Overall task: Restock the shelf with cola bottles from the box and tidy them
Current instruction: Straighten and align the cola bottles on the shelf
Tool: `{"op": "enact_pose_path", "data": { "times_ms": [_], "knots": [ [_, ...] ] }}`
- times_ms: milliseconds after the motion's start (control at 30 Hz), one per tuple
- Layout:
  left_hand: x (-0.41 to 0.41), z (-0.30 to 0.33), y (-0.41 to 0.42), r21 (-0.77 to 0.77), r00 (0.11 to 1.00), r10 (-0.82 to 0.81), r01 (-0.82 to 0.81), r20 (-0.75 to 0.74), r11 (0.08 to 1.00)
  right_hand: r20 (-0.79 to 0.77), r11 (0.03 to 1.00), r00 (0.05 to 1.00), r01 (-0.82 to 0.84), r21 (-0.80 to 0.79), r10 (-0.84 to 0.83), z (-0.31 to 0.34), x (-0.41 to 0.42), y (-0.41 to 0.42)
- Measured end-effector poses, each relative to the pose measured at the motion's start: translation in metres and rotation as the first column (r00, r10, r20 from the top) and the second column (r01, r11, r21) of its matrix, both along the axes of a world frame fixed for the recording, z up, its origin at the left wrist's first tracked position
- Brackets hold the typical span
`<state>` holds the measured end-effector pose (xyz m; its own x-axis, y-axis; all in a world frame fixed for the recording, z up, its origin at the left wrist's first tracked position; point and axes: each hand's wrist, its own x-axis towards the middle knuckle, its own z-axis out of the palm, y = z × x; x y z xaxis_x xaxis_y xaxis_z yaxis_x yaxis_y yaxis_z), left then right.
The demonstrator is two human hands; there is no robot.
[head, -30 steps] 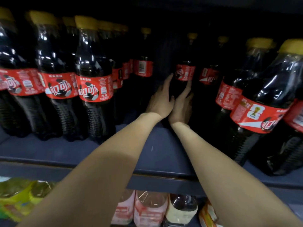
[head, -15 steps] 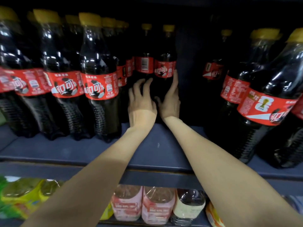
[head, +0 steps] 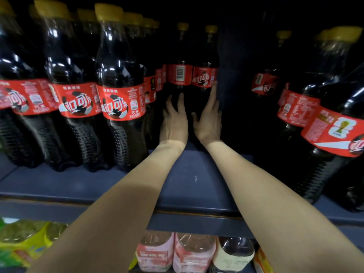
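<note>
Cola bottles with red labels and yellow caps stand on a dark blue shelf (head: pixel 189 186). Deep at the back stand two bottles, one showing a barcode label (head: pixel 179 74) and one showing the logo (head: pixel 204 75). My left hand (head: pixel 174 121) reaches in with straight fingers against the lower body of the barcode bottle. My right hand (head: pixel 209 117) lies flat along the right side of the logo bottle, fingertips at its label. Neither hand curls round a bottle. The bottles' lower parts are lost in the dark.
A row of cola bottles (head: pixel 120 95) fills the shelf's left side; more (head: pixel 323 123) lean at the right. A lone bottle (head: pixel 266 83) stands back right. Between them the shelf floor is bare. Pink-labelled bottles (head: pixel 175 251) and yellow-green packs (head: pixel 25 243) sit on the lower shelf.
The logo bottle at the back has slid left, from a gap beside the barcode bottle to right next to it, with both hands moving left along with it. The hands now stay nearly still.
</note>
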<state>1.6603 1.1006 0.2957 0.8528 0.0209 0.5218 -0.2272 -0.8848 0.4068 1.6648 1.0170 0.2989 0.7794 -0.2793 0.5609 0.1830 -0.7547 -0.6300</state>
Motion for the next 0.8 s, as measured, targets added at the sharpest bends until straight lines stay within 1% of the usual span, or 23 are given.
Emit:
{"op": "enact_pose_path", "data": {
  "times_ms": [67,167,267,333,400,467,533,600,700,733,800],
  "knots": [
    [0.002,0.003,-0.007,-0.11,0.999,0.027,-0.03,-0.027,0.994,0.001,1.0,1.0,0.021,-0.005,-0.021,0.0,-0.002,0.0],
    [0.005,0.004,-0.013,-0.214,0.996,0.025,-0.042,-0.081,0.976,-0.01,0.999,0.999,0.044,0.02,-0.044,0.002,-0.004,-0.006],
    [0.011,0.008,-0.016,-0.331,0.999,0.011,-0.021,-0.033,0.943,-0.005,0.998,0.998,0.061,0.017,-0.06,0.002,-0.005,-0.012],
    [0.014,0.006,-0.018,-0.424,0.999,-0.028,0.042,0.04,0.905,0.007,0.998,0.998,0.061,0.021,-0.061,0.002,-0.004,-0.015],
    [0.014,0.004,-0.019,-0.509,0.993,-0.101,0.117,0.059,0.852,0.024,0.998,0.998,0.05,0.048,-0.051,0.002,-0.004,-0.018],
    [0.017,0.003,-0.017,-0.521,0.986,-0.158,0.16,0.049,0.838,0.034,0.997,0.998,0.041,0.065,-0.043,0.002,-0.003,-0.022],
    [0.023,0.007,-0.016,-0.45,0.989,-0.148,0.128,-0.008,0.884,0.031,0.997,0.999,0.04,0.072,-0.042,0.002,-0.003,-0.025],
    [0.026,0.014,-0.021,-0.395,0.994,-0.097,0.069,-0.053,0.916,0.041,0.996,0.999,0.031,0.085,-0.034,0.003,-0.003,-0.028],
    [0.024,0.017,-0.034,-0.467,0.998,-0.021,-0.01,-0.061,0.884,0.057,0.994,0.998,-0.001,0.111,-0.006,0.003,-0.003,-0.029],
    [0.023,0.016,-0.036,-0.471,0.998,0.017,-0.045,-0.063,0.881,0.059,0.993,0.998,-0.011,0.115,0.005,0.002,-0.003,-0.029],
    [0.022,0.014,-0.037,-0.426,0.991,0.117,-0.13,-0.058,0.895,0.056,0.992,0.998,-0.048,0.121,0.041,0.001,-0.002,-0.029]
  ]
}}
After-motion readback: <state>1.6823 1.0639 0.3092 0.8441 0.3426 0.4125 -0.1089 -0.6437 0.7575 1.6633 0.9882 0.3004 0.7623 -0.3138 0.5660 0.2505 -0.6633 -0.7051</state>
